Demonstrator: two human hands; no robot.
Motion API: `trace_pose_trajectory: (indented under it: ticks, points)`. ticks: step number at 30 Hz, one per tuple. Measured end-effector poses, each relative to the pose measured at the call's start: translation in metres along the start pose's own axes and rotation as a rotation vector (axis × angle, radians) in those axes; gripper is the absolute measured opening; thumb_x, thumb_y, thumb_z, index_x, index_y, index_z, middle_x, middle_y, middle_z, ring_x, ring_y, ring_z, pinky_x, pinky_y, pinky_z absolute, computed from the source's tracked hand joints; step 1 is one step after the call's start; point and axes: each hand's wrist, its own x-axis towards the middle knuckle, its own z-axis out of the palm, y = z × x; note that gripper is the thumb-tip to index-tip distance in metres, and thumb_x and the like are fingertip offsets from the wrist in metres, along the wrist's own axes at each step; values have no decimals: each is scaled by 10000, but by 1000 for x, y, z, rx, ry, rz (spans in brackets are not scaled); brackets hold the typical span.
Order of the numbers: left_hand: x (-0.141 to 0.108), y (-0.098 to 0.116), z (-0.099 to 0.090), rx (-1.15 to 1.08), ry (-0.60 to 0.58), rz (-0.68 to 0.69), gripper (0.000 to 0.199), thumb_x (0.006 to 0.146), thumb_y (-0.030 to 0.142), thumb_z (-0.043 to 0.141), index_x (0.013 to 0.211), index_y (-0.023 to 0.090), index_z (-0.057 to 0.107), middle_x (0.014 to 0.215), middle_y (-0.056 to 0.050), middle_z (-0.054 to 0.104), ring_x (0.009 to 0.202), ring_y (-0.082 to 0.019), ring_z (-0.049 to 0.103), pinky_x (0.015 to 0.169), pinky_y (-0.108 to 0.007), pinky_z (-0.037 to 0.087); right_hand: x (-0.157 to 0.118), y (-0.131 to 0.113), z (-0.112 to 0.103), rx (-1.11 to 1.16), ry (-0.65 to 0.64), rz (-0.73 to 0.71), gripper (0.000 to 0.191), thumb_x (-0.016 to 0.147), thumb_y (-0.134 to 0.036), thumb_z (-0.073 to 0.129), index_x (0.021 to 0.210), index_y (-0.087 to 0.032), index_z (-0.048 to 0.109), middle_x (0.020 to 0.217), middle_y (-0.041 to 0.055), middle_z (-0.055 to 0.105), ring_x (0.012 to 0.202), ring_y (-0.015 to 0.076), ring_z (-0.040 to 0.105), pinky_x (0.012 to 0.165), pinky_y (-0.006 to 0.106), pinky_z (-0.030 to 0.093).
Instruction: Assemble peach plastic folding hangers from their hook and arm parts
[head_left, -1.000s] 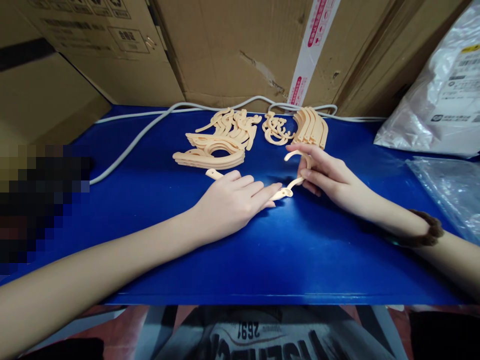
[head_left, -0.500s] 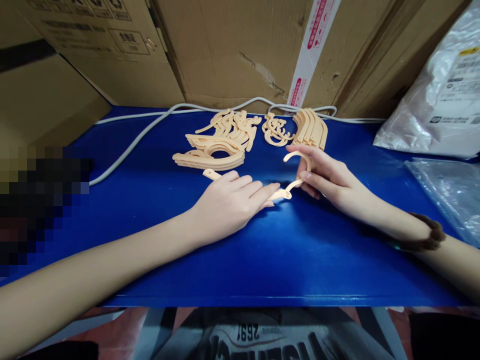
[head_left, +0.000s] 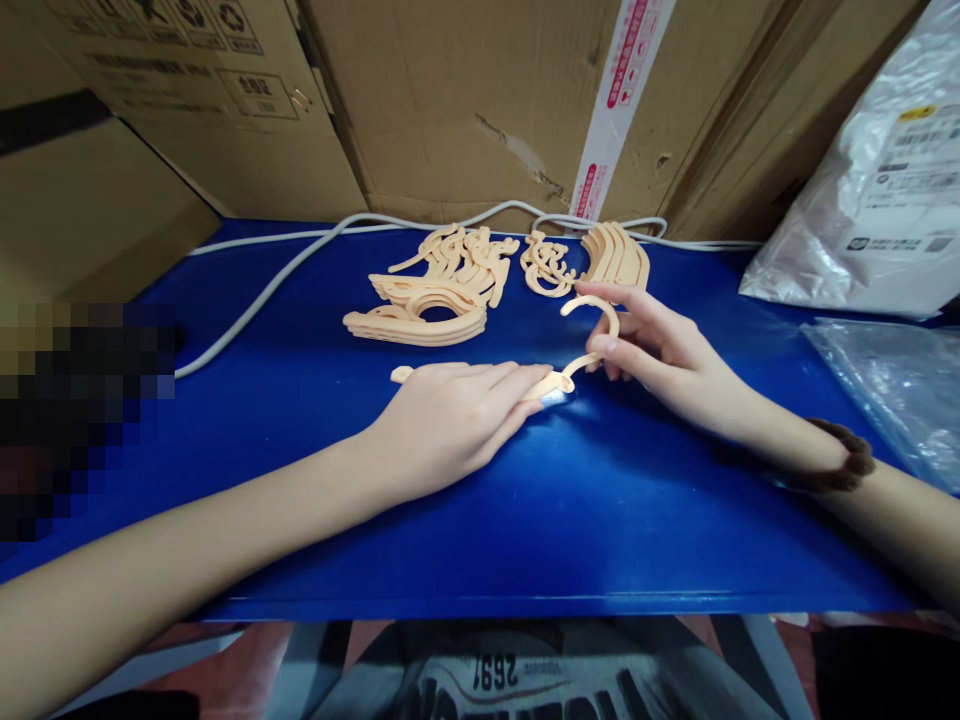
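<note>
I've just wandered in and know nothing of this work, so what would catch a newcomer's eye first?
Probably the pale hook, just right of centre, held in the person's right grip, its lower end at the tip of a pale bar under the left grip. Beyond lie similarly coloured pieces on a vivid blue table. A shiny white bag stands far right.

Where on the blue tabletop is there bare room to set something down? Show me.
Bare: the front middle of the glossy blue tabletop, between its near edge and the left hand and right hand; also between the white cable and left hand. Crowded: back middle, with stacked and heaped cream curved pieces.
</note>
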Motion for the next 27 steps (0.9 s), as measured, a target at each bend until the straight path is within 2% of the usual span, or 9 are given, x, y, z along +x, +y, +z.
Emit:
trace_pose_trajectory:
  ticks: [2, 5, 7, 10, 11, 15, 18, 23, 27]
  points:
    - [-1, 2, -2, 5, -19, -5, 322, 1033, 309, 382, 1234, 182, 600, 1087, -29, 739, 795, -151, 704, 645, -248, 480, 2, 0, -5, -69, 78, 5, 339, 977, -423, 506, 1268, -253, 548, 835, 13, 593, 713, 157, 549, 679, 321, 462]
    - [-1, 1, -5, -38, -73, -45, 313, 1021, 321, 408, 1240, 194, 593, 1113, -31, 735, 782, -150, 710, 575, -229, 451, 8, 7, -19, -260, 264, 16, 280, 995, -419, 446, 1164, -239, 580, 829, 41, 626, 736, 193, 575, 702, 356, 465]
    - [0, -1, -6, -137, -122, -89, 301, 1016, 330, 428, 1230, 203, 595, 1094, -23, 737, 803, -152, 714, 562, -217, 443, 13, 16, -32, -539, 361, 34, 261, 974, -360, 479, 1170, -215, 570, 864, 75, 659, 781, 231, 593, 742, 393, 454]
    - [2, -7, -6, -382, -169, -139, 279, 1007, 336, 459, 1205, 205, 607, 1000, -20, 742, 810, -147, 711, 602, -207, 470, 18, 34, -51, -1057, 398, 92, 302, 945, -252, 444, 1204, -146, 557, 1063, 164, 667, 991, 326, 584, 872, 489, 408]
    - [3, -9, -5, -477, -187, -156, 270, 1000, 326, 478, 1200, 201, 610, 965, -22, 739, 795, -143, 708, 615, -207, 481, 20, 41, -56, -1137, 388, 101, 308, 933, -235, 441, 1200, -134, 556, 1121, 180, 654, 1042, 342, 568, 893, 497, 400]
    - [6, -12, -3, -854, -281, -293, 284, 950, 254, 561, 1226, 188, 582, 849, -2, 708, 592, -91, 638, 533, -184, 481, 23, 67, -69, -1134, 247, 115, 304, 878, -157, 441, 1165, -135, 540, 1173, 180, 648, 1029, 300, 581, 855, 428, 442]
    - [7, -12, -2, -1112, -329, -406, 335, 933, 201, 558, 1265, 179, 514, 884, -6, 686, 504, -55, 582, 458, -159, 470, 24, 75, -71, -1156, 207, 108, 308, 859, -120, 409, 1136, -136, 542, 1123, 160, 665, 986, 293, 597, 834, 424, 440]
    - [9, -15, -2, -1387, -461, -446, 333, 911, 162, 557, 1225, 174, 447, 990, -56, 667, 546, -71, 623, 433, -158, 494, 24, 69, -69, -1271, 187, 89, 293, 893, -134, 362, 1114, -138, 555, 975, 141, 676, 901, 281, 597, 824, 414, 413]
    - [11, -17, -1, -1481, -472, -449, 236, 922, 150, 529, 1147, 165, 460, 978, -63, 663, 593, -85, 644, 471, -178, 537, 23, 56, -70, -1300, 208, 92, 269, 949, -217, 363, 1121, -120, 545, 911, 157, 671, 833, 266, 582, 846, 413, 380]
